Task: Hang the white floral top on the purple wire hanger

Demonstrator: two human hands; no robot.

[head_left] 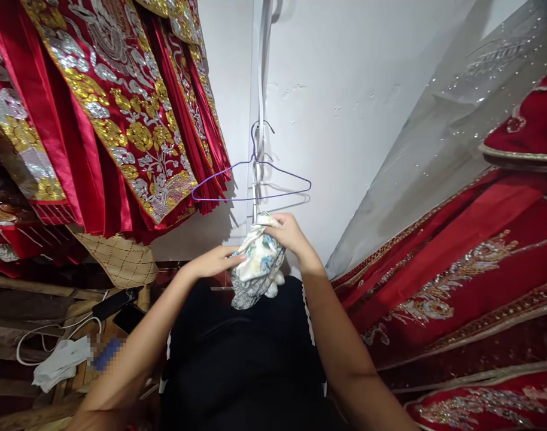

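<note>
A bunched cloth (261, 254), white with blue and yellow-green floral print and a greyish patterned lower part, is held up in front of my body. My right hand (288, 234) pinches its top right edge between thumb and fingers. At its left side, my left hand (219, 261) grips the edge, the thumb lying over the print. A small white rounded piece (273, 286) shows at the lower right of the cloth; what it is I cannot tell. Just above my hands hangs a thin purple wire hanger (282, 195) with nothing on it.
Red garments with gold and silver embroidery (139, 131) hang on the left. A sheer sparkly veil (417, 137) and red beaded garments (462, 263) fill the right. A white strap (261, 72) runs down the wall. At lower left a wooden surface (76, 317) bears a cable, phone and white tissue (60, 362).
</note>
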